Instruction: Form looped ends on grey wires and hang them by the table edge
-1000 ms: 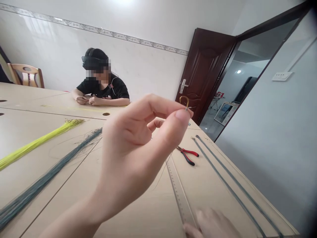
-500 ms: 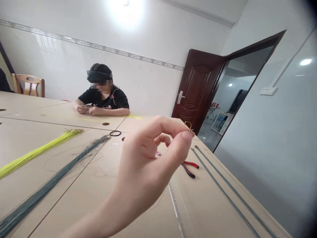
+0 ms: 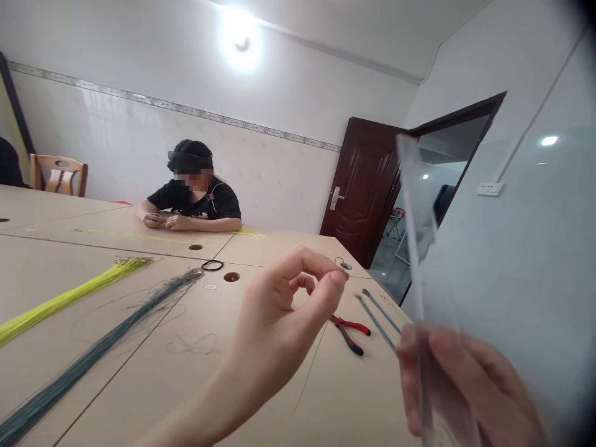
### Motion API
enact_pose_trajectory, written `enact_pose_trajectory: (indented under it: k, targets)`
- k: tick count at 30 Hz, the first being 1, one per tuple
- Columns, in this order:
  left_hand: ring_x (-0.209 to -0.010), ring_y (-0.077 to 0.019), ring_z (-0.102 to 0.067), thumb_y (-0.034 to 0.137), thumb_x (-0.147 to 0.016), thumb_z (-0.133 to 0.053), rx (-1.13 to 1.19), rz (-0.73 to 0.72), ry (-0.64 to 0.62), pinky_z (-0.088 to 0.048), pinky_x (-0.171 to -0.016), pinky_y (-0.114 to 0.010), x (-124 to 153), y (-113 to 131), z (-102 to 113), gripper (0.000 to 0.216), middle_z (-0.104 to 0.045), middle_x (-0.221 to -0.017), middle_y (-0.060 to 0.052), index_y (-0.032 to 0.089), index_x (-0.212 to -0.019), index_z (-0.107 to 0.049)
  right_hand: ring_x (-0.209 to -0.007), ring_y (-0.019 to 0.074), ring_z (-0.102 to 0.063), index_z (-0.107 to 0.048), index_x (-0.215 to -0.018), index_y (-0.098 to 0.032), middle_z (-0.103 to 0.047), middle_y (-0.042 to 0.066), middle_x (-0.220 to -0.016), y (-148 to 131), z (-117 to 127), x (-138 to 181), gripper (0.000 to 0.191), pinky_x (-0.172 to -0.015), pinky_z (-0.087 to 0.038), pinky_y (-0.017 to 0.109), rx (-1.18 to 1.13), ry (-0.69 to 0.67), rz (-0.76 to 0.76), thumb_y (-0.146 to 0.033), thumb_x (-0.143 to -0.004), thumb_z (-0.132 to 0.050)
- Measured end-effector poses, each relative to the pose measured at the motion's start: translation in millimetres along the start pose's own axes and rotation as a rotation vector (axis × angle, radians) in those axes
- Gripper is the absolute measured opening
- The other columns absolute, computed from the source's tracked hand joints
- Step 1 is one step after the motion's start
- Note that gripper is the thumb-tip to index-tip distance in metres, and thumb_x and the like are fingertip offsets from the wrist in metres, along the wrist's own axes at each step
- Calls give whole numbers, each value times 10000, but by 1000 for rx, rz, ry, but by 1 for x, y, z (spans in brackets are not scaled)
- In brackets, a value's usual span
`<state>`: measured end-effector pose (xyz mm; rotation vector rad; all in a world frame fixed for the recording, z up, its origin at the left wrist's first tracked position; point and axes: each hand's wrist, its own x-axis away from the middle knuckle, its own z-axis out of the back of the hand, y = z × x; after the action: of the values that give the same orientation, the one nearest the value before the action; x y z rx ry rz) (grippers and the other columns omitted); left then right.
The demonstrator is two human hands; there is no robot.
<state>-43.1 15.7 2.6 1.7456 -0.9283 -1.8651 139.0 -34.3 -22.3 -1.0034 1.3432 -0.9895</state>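
My left hand point(image 3: 288, 310) is raised over the middle of the table, thumb and forefinger pinched on a small thin loop point(image 3: 339, 261) that stands up above the fingertips. A fine thread point(image 3: 310, 372) hangs below this hand. On the right, my right hand point(image 3: 479, 379) grips a clear plastic ruler point(image 3: 412, 230), held up and slightly tilted; both are blurred. Pliers point(image 3: 349, 335) with red and black handles lie on the table between my hands, their jaws partly hidden behind my left hand.
Bundles of yellow cords point(image 3: 69, 298) and grey-blue cords point(image 3: 107, 347) lie on the left. Two grey-blue cords point(image 3: 379, 323) lie at the right edge. A black band point(image 3: 212, 266) sits near a table hole point(image 3: 231, 277). A person point(image 3: 195, 192) works across the table point(image 3: 153, 397).
My right hand has come into view with the clear ruler, which lay on the table before. My left hand keeps its pinch on the loop. The view has tipped up slightly.
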Motion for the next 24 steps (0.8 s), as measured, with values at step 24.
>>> enact_pose_trajectory:
  k: [24]
  targets:
    - [-737,-115,-583,216,-846,-555,-33,-23,-46,-468,-658,-205,-1,-10,-15,138,-622,-730,16,204,-713,-594,-884,187,-593,-520,-657,-225,-560,-23,-575,-7,-22,-39,227,-903,-453,370,-224,-93,631,-322,-861,-545]
